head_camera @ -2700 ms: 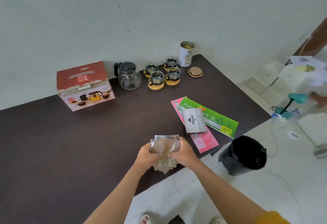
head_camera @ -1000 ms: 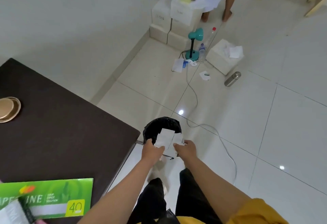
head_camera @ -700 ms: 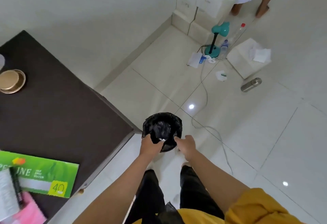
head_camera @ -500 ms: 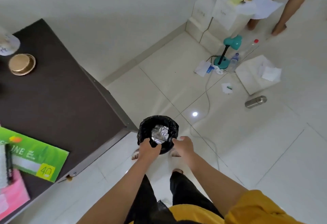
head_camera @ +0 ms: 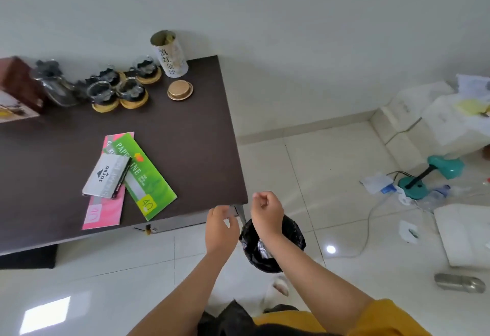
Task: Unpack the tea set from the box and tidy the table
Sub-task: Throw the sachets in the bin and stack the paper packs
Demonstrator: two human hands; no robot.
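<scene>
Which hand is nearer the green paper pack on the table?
Left. The left hand hovers just off the table edge right of the green paper pack; the right hand is farther right.

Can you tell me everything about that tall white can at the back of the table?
The tea canister is a tall round can, white or cream, with dark Chinese characters printed down its side. It looks like metal or coated card. It stands upright at the far right corner of the dark table, near the wall. Its top is open, with something yellowish inside that is too blurred to name. A round gold lid lies on the table just in front, apart from the can. Nothing touches the can but the table.
</scene>
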